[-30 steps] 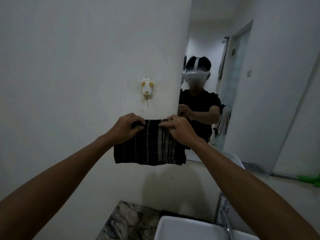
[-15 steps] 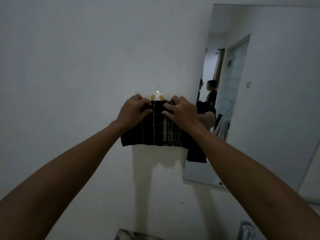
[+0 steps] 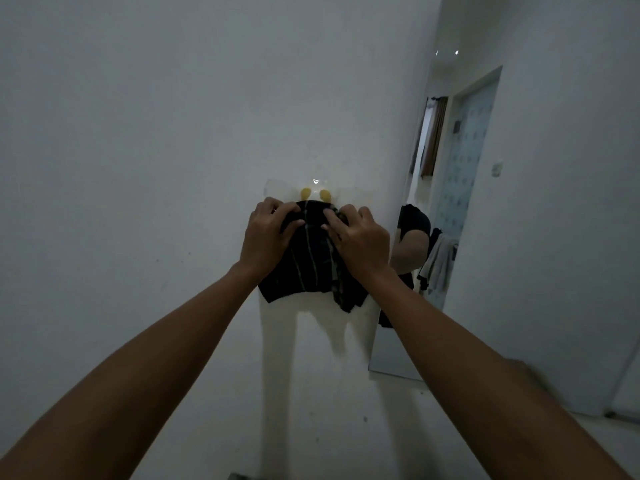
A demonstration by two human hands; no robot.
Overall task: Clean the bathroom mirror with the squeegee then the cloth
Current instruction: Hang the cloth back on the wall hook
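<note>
A dark plaid cloth (image 3: 308, 268) hangs against the white wall just under a small wall hook with two yellow ears (image 3: 315, 192). My left hand (image 3: 265, 237) grips the cloth's upper left edge, and my right hand (image 3: 360, 240) grips its upper right edge, both pressed near the hook. The cloth's top covers the lower part of the hook. The bathroom mirror (image 3: 519, 220) fills the wall to the right, its left edge just beside my right hand. No squeegee is in view.
The mirror reflects my arm and dark shirt (image 3: 412, 233), a doorway and a grey towel (image 3: 438, 265) hanging behind. A white ledge (image 3: 609, 431) runs below the mirror at the lower right. Bare white wall (image 3: 138, 168) spreads to the left.
Both hands lifted the cloth up to the hook and drew closer together, so the cloth now bunches and droops. The view tilted upward; the sink dropped out of sight.
</note>
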